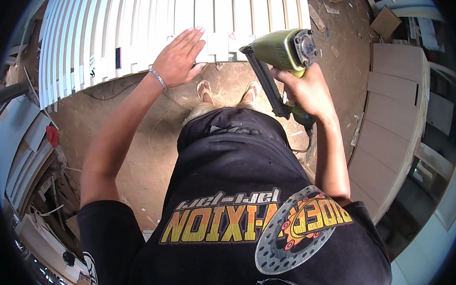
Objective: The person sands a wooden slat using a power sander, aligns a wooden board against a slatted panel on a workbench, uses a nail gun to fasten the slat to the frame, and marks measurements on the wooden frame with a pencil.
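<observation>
While white slats [185, 13] lie parallel, scraps [316, 17] litter the brown floor [135, 152].

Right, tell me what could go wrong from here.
The bare left hand is at the ends of the white slats, near the green nail gun in the right hand, so a stray shot might strike it. The feet are in open sandals, so a dropped nail gun could hurt them.
</observation>
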